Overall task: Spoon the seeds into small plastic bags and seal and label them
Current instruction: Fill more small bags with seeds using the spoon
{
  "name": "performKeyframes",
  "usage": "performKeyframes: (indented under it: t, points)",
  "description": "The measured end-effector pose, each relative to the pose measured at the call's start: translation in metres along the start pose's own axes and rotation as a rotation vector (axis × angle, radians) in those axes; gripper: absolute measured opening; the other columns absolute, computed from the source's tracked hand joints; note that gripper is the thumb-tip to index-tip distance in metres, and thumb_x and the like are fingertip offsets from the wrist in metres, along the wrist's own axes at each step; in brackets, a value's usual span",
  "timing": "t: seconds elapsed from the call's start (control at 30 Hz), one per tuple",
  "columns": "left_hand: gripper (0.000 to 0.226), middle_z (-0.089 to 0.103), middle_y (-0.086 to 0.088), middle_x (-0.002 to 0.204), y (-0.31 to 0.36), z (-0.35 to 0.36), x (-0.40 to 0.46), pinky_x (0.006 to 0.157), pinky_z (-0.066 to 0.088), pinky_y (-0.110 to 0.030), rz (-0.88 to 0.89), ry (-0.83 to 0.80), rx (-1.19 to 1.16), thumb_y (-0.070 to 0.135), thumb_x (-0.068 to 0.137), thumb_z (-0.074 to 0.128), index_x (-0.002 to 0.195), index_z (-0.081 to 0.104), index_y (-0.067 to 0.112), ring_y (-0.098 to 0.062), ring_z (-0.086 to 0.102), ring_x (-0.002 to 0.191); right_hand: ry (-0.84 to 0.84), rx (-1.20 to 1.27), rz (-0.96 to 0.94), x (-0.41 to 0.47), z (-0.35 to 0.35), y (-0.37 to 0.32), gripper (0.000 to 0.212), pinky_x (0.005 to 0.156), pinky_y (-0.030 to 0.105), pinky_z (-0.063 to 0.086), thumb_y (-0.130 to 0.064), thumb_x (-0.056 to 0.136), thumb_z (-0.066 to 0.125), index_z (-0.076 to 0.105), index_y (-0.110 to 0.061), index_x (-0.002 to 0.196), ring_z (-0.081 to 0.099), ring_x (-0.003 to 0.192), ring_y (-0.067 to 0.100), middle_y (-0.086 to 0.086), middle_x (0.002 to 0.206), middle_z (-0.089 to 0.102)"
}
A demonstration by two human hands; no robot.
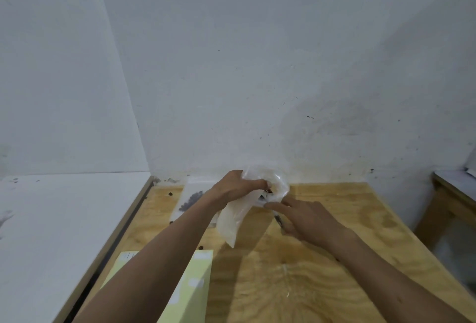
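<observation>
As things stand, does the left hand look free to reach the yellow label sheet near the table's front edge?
Probably not yet: the left hand grips the plastic bag by its mouth while the right hand holds a spoon there. The sheet lies unblocked under the left forearm.

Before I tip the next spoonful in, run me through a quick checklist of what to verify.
1. Left hand grips the plastic bag at its mouth: ok.
2. Bag mouth held open: ok.
3. Right hand holds the spoon, its tip at the mouth: ok.
4. Seeds on the spoon: cannot tell, blurred.
5. Loose seeds on the plywood table: not ok.
6. Yellow label sheet within reach: ok.
</observation>
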State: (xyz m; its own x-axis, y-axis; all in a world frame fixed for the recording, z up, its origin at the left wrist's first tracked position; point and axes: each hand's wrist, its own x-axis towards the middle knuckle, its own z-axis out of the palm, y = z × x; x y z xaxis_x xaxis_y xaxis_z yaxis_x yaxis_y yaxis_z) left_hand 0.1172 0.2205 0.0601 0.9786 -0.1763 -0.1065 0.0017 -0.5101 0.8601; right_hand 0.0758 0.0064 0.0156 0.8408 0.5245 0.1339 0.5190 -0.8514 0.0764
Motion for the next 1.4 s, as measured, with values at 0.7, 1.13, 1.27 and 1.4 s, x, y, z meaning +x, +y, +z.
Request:
performKeyframes:
  t: [0.7,1.13,1.27,1.4]
  points:
    - [0.071,0.068,-0.010,0.076,-0.017,-0.010,0.017,0.068,0.045,-0.032,0.007,0.041,-0.234,0.064,0.071,0.078,0.099,0.075,-0.001,-0.021,0.063,0.067,0.568,0.344,-0.056,0.010,0.002,0.016,0.013,0.055,0.016,0.036,-0.013,0.099,0.053,0.064,-0.011,0.093,0.049,0.058,0.011,-0.003,0.083,0.058]
    - [0.062,0.075,0.010,0.100,-0.012,0.006,0.021,0.090,0.055,-0.032,0.170,0.024,-0.015,0.073,0.070,0.077,0.109,0.073,0.025,-0.005,0.069,0.092,0.466,0.169,0.603,0.021,-0.014,-0.007,0.024,0.043,0.026,0.019,-0.015,0.097,0.056,0.054,-0.005,0.075,0.052,0.048,0.031,0.008,0.062,0.056]
    - [0.077,0.064,0.011,0.124,0.014,0.008,0.019,0.100,0.051,-0.039,0.184,-0.008,0.025,0.072,0.071,0.077,0.128,0.063,0.022,-0.011,0.062,0.111,0.327,0.358,0.826,0.029,-0.016,-0.008,0.031,0.050,0.031,0.026,-0.023,0.105,0.040,0.047,-0.008,0.079,0.046,0.060,0.023,0.001,0.070,0.051]
    - [0.028,0.063,0.021,0.064,0.044,0.009,0.020,0.061,0.046,-0.015,0.192,-0.100,0.096,0.045,0.084,0.079,0.086,0.067,0.019,0.005,0.057,0.058,0.296,0.672,0.990,0.037,-0.012,0.001,0.041,0.056,0.030,0.046,-0.025,0.103,0.047,0.053,-0.010,0.065,0.059,0.064,0.027,0.007,0.066,0.059]
